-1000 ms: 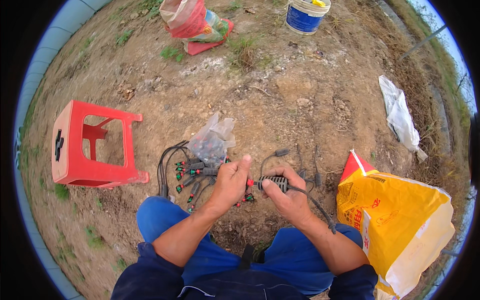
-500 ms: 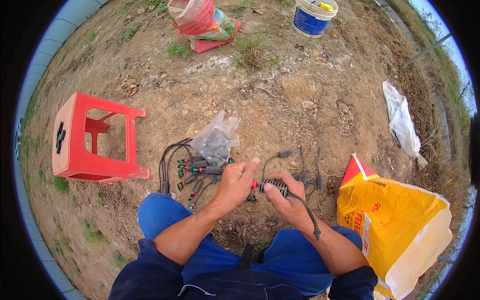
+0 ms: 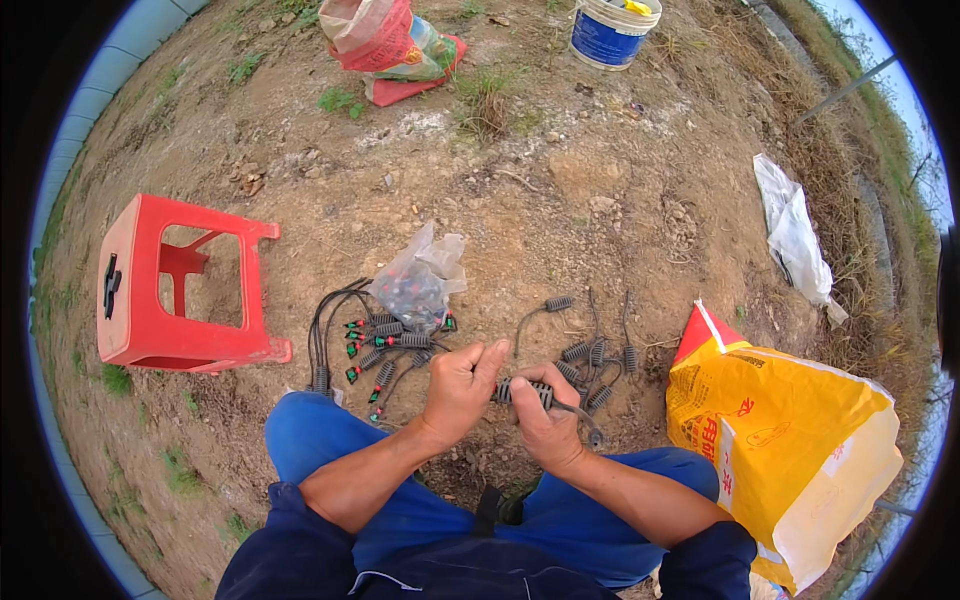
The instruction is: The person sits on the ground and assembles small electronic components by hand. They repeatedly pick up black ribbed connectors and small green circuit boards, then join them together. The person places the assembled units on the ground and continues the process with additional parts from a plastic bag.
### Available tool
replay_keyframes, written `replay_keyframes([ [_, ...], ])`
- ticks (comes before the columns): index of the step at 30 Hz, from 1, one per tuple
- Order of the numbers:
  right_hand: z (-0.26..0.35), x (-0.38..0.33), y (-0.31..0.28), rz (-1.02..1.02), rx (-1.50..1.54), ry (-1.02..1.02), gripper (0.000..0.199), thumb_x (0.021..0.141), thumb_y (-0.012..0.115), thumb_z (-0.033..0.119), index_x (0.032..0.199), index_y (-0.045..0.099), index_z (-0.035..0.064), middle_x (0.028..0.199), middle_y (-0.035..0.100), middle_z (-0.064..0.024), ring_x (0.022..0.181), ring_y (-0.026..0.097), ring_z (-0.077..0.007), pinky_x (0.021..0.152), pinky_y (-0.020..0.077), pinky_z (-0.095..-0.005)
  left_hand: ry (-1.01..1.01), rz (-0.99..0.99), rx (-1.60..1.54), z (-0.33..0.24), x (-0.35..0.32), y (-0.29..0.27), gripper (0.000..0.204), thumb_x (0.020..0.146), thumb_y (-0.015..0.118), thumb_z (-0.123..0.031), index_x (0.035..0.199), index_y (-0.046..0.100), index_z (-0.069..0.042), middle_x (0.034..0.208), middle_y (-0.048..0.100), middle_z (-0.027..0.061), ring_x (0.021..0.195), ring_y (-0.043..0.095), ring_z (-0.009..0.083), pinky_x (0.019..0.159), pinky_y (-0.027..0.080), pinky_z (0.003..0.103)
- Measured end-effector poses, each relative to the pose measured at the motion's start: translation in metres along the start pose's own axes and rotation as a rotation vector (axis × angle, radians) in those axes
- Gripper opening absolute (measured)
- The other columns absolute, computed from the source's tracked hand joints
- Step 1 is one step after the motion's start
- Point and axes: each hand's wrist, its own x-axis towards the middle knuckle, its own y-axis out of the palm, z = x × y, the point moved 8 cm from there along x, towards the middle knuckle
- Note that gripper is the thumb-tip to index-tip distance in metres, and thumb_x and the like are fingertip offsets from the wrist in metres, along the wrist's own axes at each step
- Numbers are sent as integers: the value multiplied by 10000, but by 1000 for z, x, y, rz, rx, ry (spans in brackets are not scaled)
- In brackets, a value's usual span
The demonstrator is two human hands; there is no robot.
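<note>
My right hand (image 3: 548, 425) is wrapped round a dark, ribbed, cylinder-shaped weight (image 3: 537, 393), the thumb lying along it. A short black tube (image 3: 580, 412) trails from the weight's right end. My left hand (image 3: 462, 388) is closed at the left end of the same piece, fist touching it; its fingers hide the sprinkler fitting there. Beyond my left hand lie several ribbed weights with black tubes and green-and-red sprinkler heads (image 3: 385, 377). A clear plastic bag (image 3: 420, 285) of small parts rests against them. Past my right hand, more ribbed weights with tubes (image 3: 598, 352) lie on the soil.
A red plastic stool (image 3: 150, 290) with a black item on its seat stands at left. At right is a large yellow sack (image 3: 770, 430), with a white sheet (image 3: 795, 235) beyond it. A red sack (image 3: 395, 45) and a blue-and-white bucket (image 3: 612, 35) stand far off.
Both hands have moved slightly left and down and come closer together. The red collar that showed between them is now hidden. The view has shifted a little.
</note>
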Motion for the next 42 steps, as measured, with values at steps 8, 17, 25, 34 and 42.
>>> replay_keyframes([
  [8,-12,-4,10,-45,184,200,170,967,617,197,921,582,37,659,583,-8,549,554,-70,486,425,-244,-16,-34,11,11,-1,-2,435,971,657,-186,621,485,8,511,389,36,538,315,56,430,291,319],
  [17,-41,27,17,159,40,235,412,941,660,339,1153,547,4,730,634,-47,587,583,-98,532,461,-266,-154,-31,5,65,17,-10,463,976,646,-234,595,498,-16,516,440,1,515,355,42,433,305,288],
  [25,-153,61,-90,420,-1466,176,434,849,724,345,1140,606,46,1125,670,-136,1093,630,-323,861,544,-444,-616,-408,-31,198,25,-102,466,986,596,-345,639,542,-38,495,543,52,375,482,126,349,330,305],
  [34,-202,64,-103,434,-1729,221,192,903,599,174,1063,653,83,1048,701,-95,1139,584,-275,899,508,-432,-779,-380,616,219,5,-142,469,975,604,-376,1235,553,11,1075,627,202,864,624,324,756,508,508],
  [42,-90,72,-88,471,-1306,246,387,780,713,318,1075,677,71,961,709,-199,934,677,-388,833,548,-468,-41,372,801,182,-12,11,170,874,684,-210,920,641,-51,1000,648,174,964,635,400,812,522,504],
])
